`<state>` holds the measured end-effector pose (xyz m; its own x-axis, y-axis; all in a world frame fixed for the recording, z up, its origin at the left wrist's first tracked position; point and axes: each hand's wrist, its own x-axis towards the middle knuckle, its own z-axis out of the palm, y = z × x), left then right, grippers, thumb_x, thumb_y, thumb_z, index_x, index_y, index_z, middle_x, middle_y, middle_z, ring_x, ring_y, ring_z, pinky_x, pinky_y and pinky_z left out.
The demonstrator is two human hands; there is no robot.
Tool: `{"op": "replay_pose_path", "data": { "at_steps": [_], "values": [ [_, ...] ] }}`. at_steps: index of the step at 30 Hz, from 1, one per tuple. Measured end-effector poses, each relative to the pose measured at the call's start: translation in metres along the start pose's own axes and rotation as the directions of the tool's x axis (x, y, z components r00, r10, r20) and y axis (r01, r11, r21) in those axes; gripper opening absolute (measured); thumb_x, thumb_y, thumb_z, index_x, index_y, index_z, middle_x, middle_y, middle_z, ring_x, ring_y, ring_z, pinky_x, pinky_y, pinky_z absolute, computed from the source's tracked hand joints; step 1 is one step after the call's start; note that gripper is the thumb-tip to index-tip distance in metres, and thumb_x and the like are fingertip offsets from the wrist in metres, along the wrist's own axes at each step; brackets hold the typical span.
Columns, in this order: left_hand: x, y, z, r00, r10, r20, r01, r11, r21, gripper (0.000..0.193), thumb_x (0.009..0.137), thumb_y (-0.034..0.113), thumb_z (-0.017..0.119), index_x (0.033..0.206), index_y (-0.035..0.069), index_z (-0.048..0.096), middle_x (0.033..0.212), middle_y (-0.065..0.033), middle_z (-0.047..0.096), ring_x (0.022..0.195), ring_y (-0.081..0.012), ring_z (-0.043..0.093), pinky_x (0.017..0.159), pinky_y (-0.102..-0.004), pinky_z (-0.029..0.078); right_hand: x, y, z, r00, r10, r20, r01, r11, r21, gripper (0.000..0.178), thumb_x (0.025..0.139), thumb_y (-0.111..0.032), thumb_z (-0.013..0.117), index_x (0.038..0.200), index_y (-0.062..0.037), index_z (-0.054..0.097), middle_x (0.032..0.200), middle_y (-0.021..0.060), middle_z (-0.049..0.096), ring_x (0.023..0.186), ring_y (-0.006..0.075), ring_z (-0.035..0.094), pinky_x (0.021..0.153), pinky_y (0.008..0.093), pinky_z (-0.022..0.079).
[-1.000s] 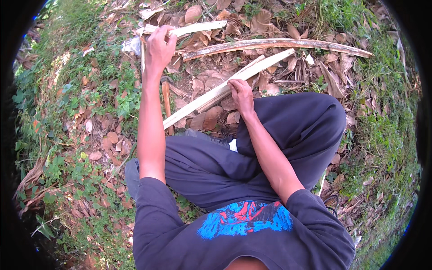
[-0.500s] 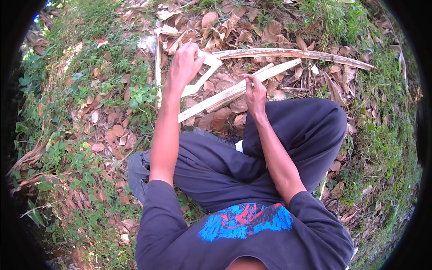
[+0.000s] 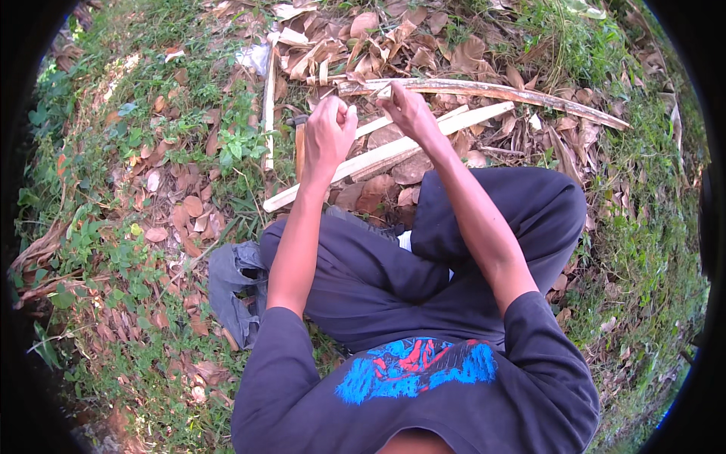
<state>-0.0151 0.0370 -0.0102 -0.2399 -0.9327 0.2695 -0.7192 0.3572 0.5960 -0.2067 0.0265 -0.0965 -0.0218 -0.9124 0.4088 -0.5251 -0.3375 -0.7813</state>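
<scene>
My left hand (image 3: 330, 140) is closed, thumb against its fingers; what it grips is mostly hidden. To its right, my right hand (image 3: 410, 115) pinches a pale piece at the corner of a small wooden frame (image 3: 372, 126). Much of that frame is covered by my hands. Just beneath them a long pale wooden strip (image 3: 446, 125) lies slantwise, its near end by my left forearm. A hammer (image 3: 299, 144) with an orange-brown handle lies partly hidden to the left of my left hand.
Beyond my hands a long curved wooden strip (image 3: 514, 92) reaches right. Another narrow strip (image 3: 269, 106) lies at the left beside a clear plastic bag (image 3: 253, 57). Dry leaves (image 3: 376, 193) and grass surround my crossed legs. A torn dark grey cloth (image 3: 234, 287) is by my left knee.
My right hand has moved up and left from the long strip to the small frame. My left hand has come down and right. The hammer has come into sight; the long strip has shifted slightly.
</scene>
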Motion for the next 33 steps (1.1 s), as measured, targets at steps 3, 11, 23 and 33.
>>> {"op": "replay_pose_path", "data": {
  "at_steps": [3, 11, 23, 33],
  "values": [
    [-0.041, -0.032, 0.02, 0.95, 0.313, 0.016, -0.313, 0.95, -0.001, 0.018, 0.09, 0.016, 0.068, 0.094, 0.0, 0.063, 0.09, -0.015, 0.059, 0.085, -0.0294, 0.062, 0.078, -0.0433, 0.05, -0.002, -0.001, -0.001, 0.998, -0.056, 0.021, 0.056, 0.998, 0.002, 0.041, 0.093, -0.03, 0.075, 0.114, -0.0008, 0.057, 0.079, 0.0204, 0.062, 0.074, 0.0403, 0.061, 0.066, 0.0479, 0.046],
    [-0.085, 0.021, 0.023, 0.914, 0.311, 0.258, -0.242, 0.933, -0.268, 0.032, 0.091, 0.017, 0.069, 0.117, 0.001, 0.059, 0.114, -0.022, 0.056, 0.102, -0.0396, 0.059, 0.088, -0.0459, 0.049, 0.003, 0.01, -0.01, 0.997, 0.003, 0.071, 0.001, 0.998, -0.067, 0.048, 0.093, -0.03, 0.073, 0.126, 0.0016, 0.058, 0.103, 0.0248, 0.069, 0.097, 0.0431, 0.067, 0.082, 0.0487, 0.053],
    [-0.089, -0.07, 0.046, 0.902, 0.212, 0.377, -0.285, 0.947, 0.148, 0.038, 0.093, 0.013, 0.065, 0.13, 0.01, 0.063, 0.098, -0.0167, 0.063, 0.091, -0.037, 0.066, 0.076, -0.0472, 0.053, 0.025, -0.007, -0.023, 0.908, 0.295, 0.298, -0.304, 0.953, -0.016, 0.057, 0.084, -0.042, 0.081, 0.123, -0.0019, 0.067, 0.097, 0.0231, 0.07, 0.093, 0.0357, 0.068, 0.081, 0.0442, 0.052],
    [-0.046, -0.018, -0.063, 0.954, 0.221, 0.204, -0.211, 0.975, -0.07, 0.03, 0.095, 0.003, 0.058, 0.123, -0.006, 0.065, 0.098, -0.02, 0.062, 0.083, -0.0326, 0.065, 0.075, -0.0404, 0.053, 0.024, -0.001, -0.015, 0.966, 0.212, 0.148, -0.223, 0.973, 0.058, 0.043, 0.088, -0.033, 0.078, 0.111, 0.001, 0.068, 0.078, 0.0218, 0.065, 0.072, 0.0325, 0.063, 0.072, 0.0445, 0.05]
  ]
}}
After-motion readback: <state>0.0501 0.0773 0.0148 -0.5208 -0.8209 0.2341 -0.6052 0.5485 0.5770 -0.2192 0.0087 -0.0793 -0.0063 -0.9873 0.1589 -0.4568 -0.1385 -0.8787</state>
